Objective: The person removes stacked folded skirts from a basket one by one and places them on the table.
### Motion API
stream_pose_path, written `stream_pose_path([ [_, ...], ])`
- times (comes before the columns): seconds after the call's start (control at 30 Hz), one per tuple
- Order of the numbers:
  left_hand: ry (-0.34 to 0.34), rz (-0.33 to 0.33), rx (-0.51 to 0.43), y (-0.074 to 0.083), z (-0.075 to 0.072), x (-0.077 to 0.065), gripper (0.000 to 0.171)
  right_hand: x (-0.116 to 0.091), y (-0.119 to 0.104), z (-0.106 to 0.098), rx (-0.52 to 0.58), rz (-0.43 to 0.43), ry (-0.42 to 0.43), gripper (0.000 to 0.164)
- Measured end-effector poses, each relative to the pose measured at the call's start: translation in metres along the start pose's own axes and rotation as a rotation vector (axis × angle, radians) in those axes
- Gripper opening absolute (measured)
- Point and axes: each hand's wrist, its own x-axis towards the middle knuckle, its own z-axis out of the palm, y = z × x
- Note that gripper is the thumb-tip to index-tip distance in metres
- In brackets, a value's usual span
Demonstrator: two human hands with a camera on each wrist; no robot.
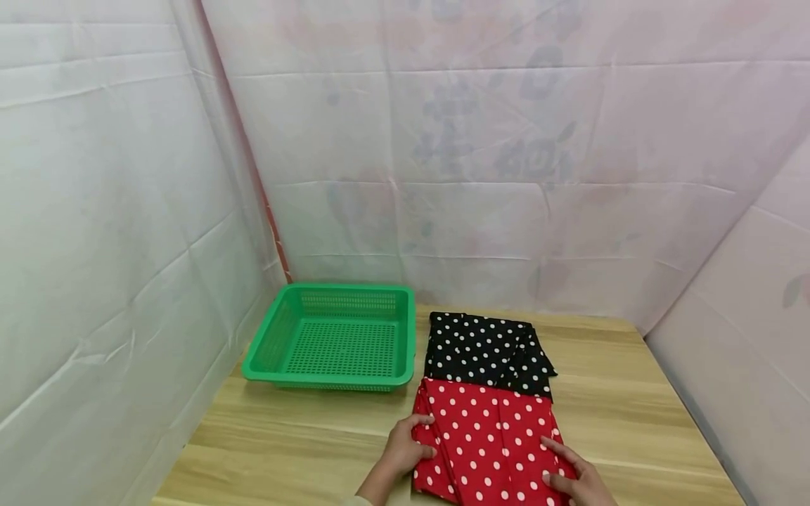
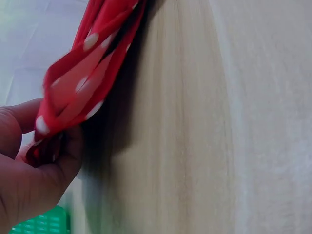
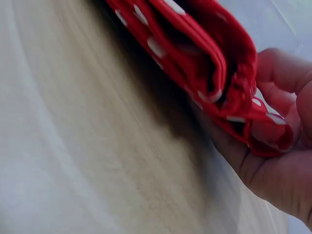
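A folded red cloth [image 1: 484, 443] with white dots lies at the front of the wooden table, its far edge against a black dotted cloth [image 1: 481, 351]. At its left edge, my left hand [image 1: 405, 446] pinches the fabric between thumb and fingers. My right hand [image 1: 579, 478] grips the opposite edge. In the left wrist view, the red cloth [image 2: 73, 90] shows its open fold, held in the left hand [image 2: 36, 170]. Several stacked layers of the red cloth [image 3: 195, 58] show in the right wrist view, with fingers of the right hand [image 3: 278, 175] tucked under them.
A green plastic basket [image 1: 342, 385] with a perforated bottom stands at the back left of the table, holding nothing. The wooden tabletop [image 1: 304, 443] extends to both sides of the cloths. Pale sheeting [image 1: 468, 211] hangs behind and at both sides.
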Motion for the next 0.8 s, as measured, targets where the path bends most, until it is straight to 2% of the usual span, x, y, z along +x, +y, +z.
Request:
stream_pose_path([
  [0.13, -0.007, -0.003, 0.009, -0.001, 0.0, 0.007, 0.048, 0.01, -0.003, -0.001, 0.023, 0.01, 0.091, 0.07],
  [0.3, 0.007, 0.003, 0.015, -0.001, 0.004, 0.013, 0.047, 0.021, -0.006, -0.004, 0.052, -0.018, 0.128, 0.067],
  [0.5, 0.018, 0.022, 0.012, -0.004, 0.01, 0.016, 0.048, 0.024, -0.008, -0.01, 0.012, -0.023, 0.138, 0.066],
  [0.67, 0.032, 0.046, 0.007, -0.006, 0.008, 0.015, 0.048, 0.023, -0.01, -0.01, -0.002, -0.024, 0.14, 0.065],
  [0.8, 0.05, 0.064, -0.039, -0.004, 0.0, 0.012, 0.047, 0.018, -0.017, -0.013, -0.102, -0.065, 0.177, 0.062],
])
